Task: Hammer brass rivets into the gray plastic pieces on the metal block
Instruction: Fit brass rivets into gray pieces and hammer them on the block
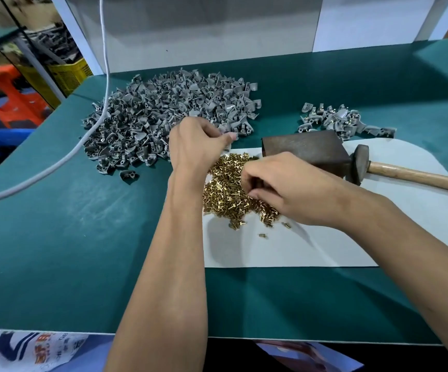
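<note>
Left hand (198, 142) pinches a gray plastic piece (228, 135) from the pile | right hand (279, 183) picks brass rivets (225, 189), fingers curled, to load it | hammer (416, 175) idle beside metal block (306, 149)

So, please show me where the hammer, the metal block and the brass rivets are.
hammer (410, 175): head view, on the wooden handle.
metal block (302, 147): head view, on its top face.
brass rivets (226, 190): head view, middle of the pile.

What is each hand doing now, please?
Left hand: fingers curled at the gray pieces; what it holds is hidden.
Right hand: fingers curled into the rivets, picking some.
</note>
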`<state>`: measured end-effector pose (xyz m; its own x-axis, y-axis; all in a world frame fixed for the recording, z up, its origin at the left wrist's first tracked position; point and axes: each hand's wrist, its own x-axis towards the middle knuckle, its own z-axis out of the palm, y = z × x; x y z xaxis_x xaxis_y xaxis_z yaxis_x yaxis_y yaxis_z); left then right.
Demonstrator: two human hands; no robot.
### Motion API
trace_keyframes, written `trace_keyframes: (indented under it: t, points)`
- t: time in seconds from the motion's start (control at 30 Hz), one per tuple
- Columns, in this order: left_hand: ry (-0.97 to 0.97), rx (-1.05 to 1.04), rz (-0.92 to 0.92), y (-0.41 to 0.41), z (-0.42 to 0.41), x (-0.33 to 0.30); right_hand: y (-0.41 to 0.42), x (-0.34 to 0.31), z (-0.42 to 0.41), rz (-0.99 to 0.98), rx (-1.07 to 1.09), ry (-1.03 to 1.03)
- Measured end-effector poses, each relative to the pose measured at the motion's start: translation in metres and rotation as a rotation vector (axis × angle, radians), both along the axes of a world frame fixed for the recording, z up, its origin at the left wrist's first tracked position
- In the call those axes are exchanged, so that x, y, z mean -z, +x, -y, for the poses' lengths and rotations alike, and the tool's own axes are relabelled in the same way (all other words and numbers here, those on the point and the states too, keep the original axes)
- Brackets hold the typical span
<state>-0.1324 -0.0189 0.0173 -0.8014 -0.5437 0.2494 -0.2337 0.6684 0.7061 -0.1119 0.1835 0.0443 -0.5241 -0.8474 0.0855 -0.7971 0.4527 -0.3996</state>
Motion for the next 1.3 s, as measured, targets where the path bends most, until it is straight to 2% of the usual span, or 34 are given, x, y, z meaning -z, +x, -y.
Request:
trace_keyframes:
  t: [0.1,0.2,0.3,0.47,0.57,0.63,0.77,0.83,0.93,1.17,1.3]
  points:
    - [-0.151,0.04,0.082,-0.002,-0.005,0.003,-0.006,0.0,-0.002,-0.008,0.046,-0.137]
    - [-0.233,0.014,0.108,-0.003,-0.008,0.004,-0.01,-0.001,-0.009,0.092,0.104,-0.28]
    - [-0.221,0.016,0.093,-0.004,-0.01,0.002,-0.017,-0.004,-0.017,0.088,0.142,-0.419]
    - [-0.094,0.03,0.031,-0.004,-0.019,0.003,-0.03,-0.006,-0.031,-0.125,0.225,-0.534]
    - [-0.048,-0.052,-0.077,-0.008,-0.023,0.003,-0.034,0.0,-0.038,-0.087,0.328,-0.681]
    - [0.074,-0.014,-0.105,-0.009,-0.029,0.0,-0.039,0.006,-0.042,-0.01,0.396,-0.761]
    - [0.572,0.206,-0.15,-0.012,-0.05,-0.003,-0.047,0.013,-0.053,0.094,0.481,-0.847]
    - [0.711,0.268,-0.218,-0.011,-0.058,-0.003,-0.05,0.014,-0.057,0.115,0.496,-0.857]
    - [0.805,0.329,-0.285,-0.01,-0.059,-0.006,-0.05,0.017,-0.056,0.123,0.482,-0.859]
    - [0.806,0.452,-0.3,-0.005,-0.072,-0.012,-0.045,0.02,-0.048,0.067,0.472,-0.851]
    - [1.214,0.495,-0.321,-0.005,-0.077,-0.018,-0.042,0.021,-0.046,0.078,0.492,-0.878]
